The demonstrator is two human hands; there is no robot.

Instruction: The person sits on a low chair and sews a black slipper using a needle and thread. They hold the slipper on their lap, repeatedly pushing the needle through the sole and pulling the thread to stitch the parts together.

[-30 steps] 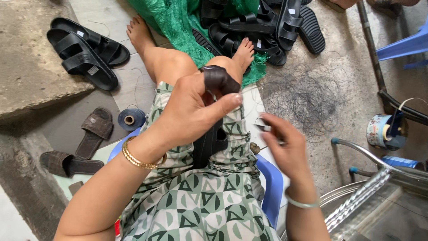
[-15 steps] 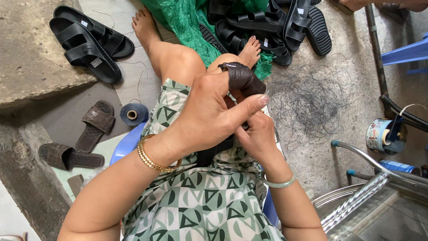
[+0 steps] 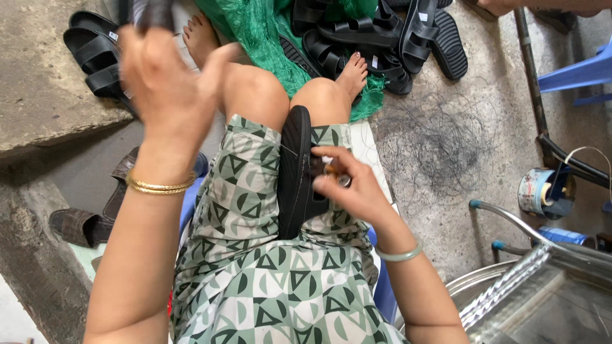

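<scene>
while the left hand (image 3: 167, 89) is raised high near the top-left of frame, blurred, its fingers are curled around something dark at the fingertips; can't tell what it is or how tight the hold is. gold bangles (image 3: 159, 185) on that wrist.

right hand (image 3: 349, 185) rests on the lap, fingers pinched shut on a small tool with a metallic tip (image 3: 336, 176), touching the side of a black sandal (image 3: 298, 173). the sandal lies lengthwise between the thighs on the green patterned dress (image 3: 268, 280), toe end up by the knees. a thin thread (image 3: 288, 150) runs off the sandal's upper left edge. pale green bangle (image 3: 399, 255) on the right wrist.

green net (image 3: 261, 32) lies under the feet, with a pile of black sandals (image 3: 376, 32) just beyond it. two more black sandals (image 3: 95, 54) sit on the concrete slab at left, brown slippers (image 3: 95, 213) below them. tangle of cut threads (image 3: 440, 137) on the floor to the right, a tin can (image 3: 539, 191) further right.
</scene>
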